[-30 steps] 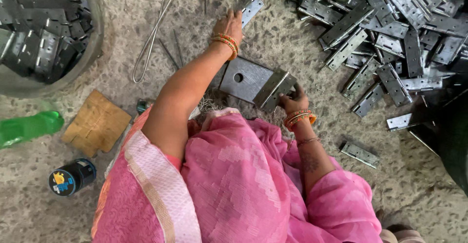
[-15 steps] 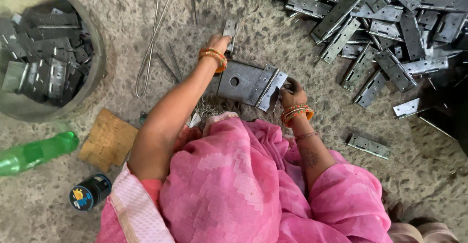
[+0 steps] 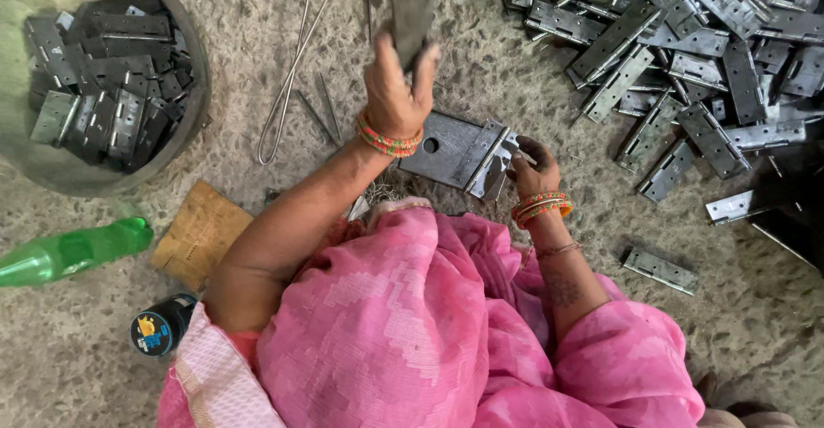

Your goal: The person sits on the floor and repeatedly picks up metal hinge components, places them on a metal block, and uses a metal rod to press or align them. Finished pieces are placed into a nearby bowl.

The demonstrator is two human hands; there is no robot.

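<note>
While she sits on the rough, gritty floor, her left hand is raised, fingers clenched around a flat, dull grey metal hinge held upright. Below that grip lies a square grey steel block with a round hole. Her right hand rests low at the block's edge, fingers curled on a small hinge piece. Beyond it sprawls a heap of grey hinges; left of the raised grip sits a round metal basin of hinges.
</note>
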